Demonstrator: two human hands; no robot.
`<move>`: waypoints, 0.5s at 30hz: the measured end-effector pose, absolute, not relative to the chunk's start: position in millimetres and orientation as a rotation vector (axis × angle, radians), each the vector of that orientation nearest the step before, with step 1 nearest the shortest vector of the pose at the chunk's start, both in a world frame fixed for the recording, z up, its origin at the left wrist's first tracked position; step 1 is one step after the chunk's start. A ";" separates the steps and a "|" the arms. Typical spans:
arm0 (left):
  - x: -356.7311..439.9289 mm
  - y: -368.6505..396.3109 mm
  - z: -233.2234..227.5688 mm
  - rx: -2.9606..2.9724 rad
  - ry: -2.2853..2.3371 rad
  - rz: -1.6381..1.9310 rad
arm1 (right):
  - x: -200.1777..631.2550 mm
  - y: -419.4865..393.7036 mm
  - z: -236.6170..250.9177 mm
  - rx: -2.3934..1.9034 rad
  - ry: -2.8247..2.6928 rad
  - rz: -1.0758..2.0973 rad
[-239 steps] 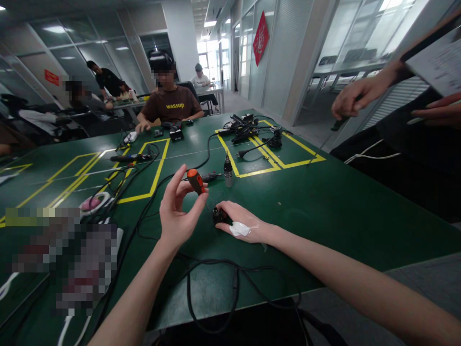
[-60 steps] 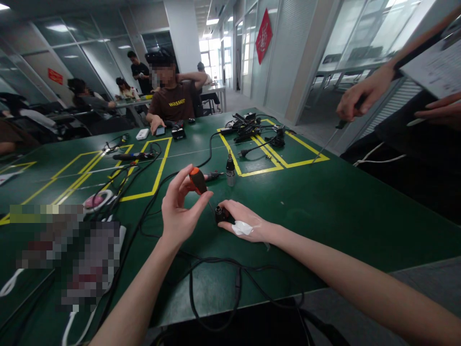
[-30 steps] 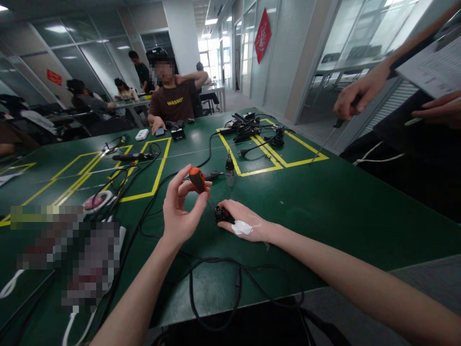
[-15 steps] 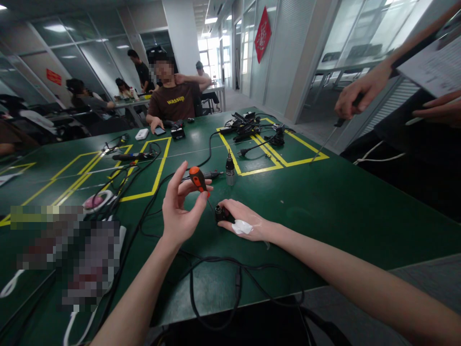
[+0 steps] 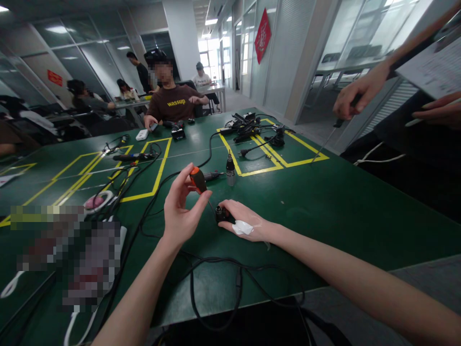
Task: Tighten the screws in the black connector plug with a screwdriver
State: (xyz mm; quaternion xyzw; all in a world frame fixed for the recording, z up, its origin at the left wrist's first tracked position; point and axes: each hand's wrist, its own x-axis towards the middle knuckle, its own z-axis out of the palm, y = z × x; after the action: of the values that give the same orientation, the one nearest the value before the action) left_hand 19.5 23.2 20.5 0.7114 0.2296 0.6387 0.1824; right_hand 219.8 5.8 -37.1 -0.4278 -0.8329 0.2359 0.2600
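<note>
Green tabletop (image 5: 324, 211); tilted screwdriver (image 5: 198, 180) in left hand (image 5: 183, 210), near right hand (image 5: 243, 215)

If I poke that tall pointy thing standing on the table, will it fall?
The upright black-and-grey part would probably tip, being tall and narrow. Once down, its round sides might let it roll. Its shiny lower section could feel slippery.

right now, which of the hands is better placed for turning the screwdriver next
Left, most likely: the left hand holds the screwdriver, which slants down toward the black part, while the right hand holds that part.
</note>
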 end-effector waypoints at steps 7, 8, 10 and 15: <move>19.6 20.8 23.4 2.062 0.596 1.715 | 219.6 5.9 -36.4 -1.157 -2.262 0.636; 19.5 21.6 22.8 2.067 0.609 1.725 | 219.2 5.8 -35.8 -1.163 -2.263 0.638; 19.6 23.3 21.4 2.075 0.631 1.766 | 218.4 5.6 -34.7 -1.187 -2.264 0.645; 20.2 23.3 20.5 2.051 0.646 1.786 | 218.3 4.9 -33.8 -1.193 -2.262 0.648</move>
State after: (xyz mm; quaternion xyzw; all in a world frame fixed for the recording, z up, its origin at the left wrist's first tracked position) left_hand 20.2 23.3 20.5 0.7228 0.2276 0.6293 0.1721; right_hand 218.3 4.9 -33.8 -0.4378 -0.8305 0.2378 0.2490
